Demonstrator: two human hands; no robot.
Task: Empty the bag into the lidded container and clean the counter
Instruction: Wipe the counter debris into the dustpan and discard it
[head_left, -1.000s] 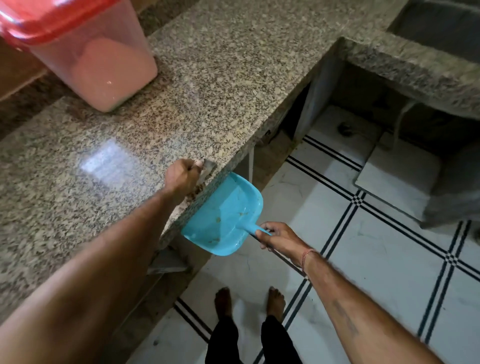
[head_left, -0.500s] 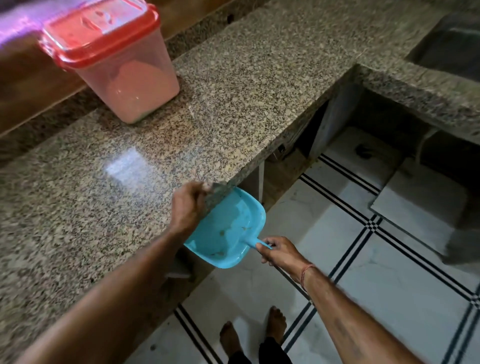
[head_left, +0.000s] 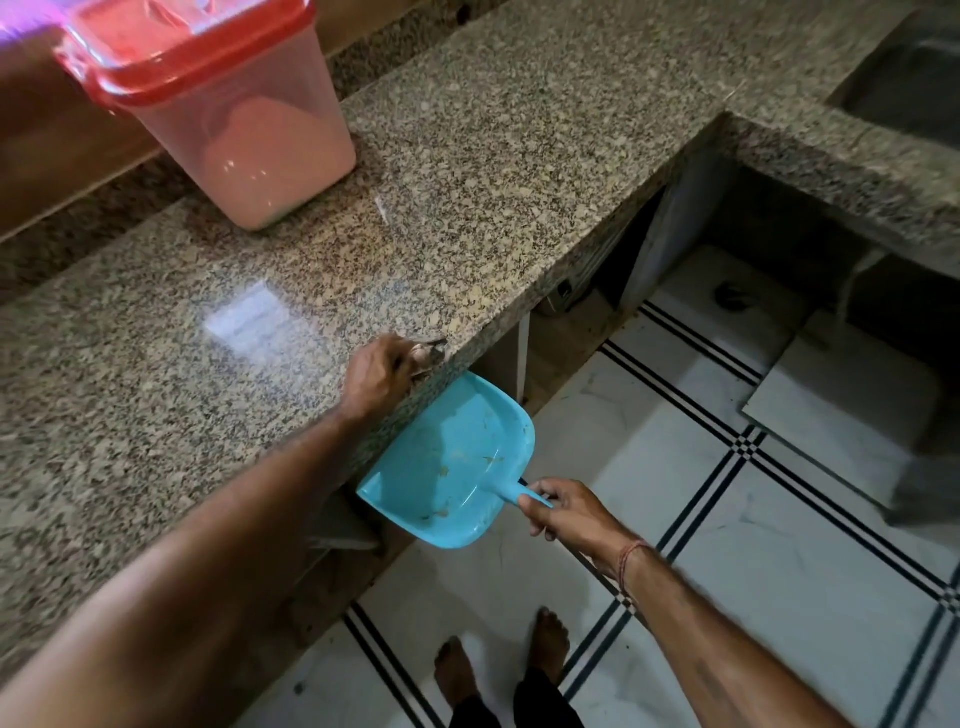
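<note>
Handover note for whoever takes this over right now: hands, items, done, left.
Left hand: at the counter front edge, gripping a small grey item, too blurred to identify.
Right hand: holds the blue dustpan by its handle, pan just under that edge, a few crumbs inside.
Container: on the counter at the back, red lid on, part full of pinkish powder. Bag not in view.
Done: filling looks finished, lid on.
Left: probably sweep the last bits into the pan, then dump it.

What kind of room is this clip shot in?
Probably a home kitchen: a speckled granite counter, what looks like a sink recessed at its far right, and a red-lidded container of powder.
</note>
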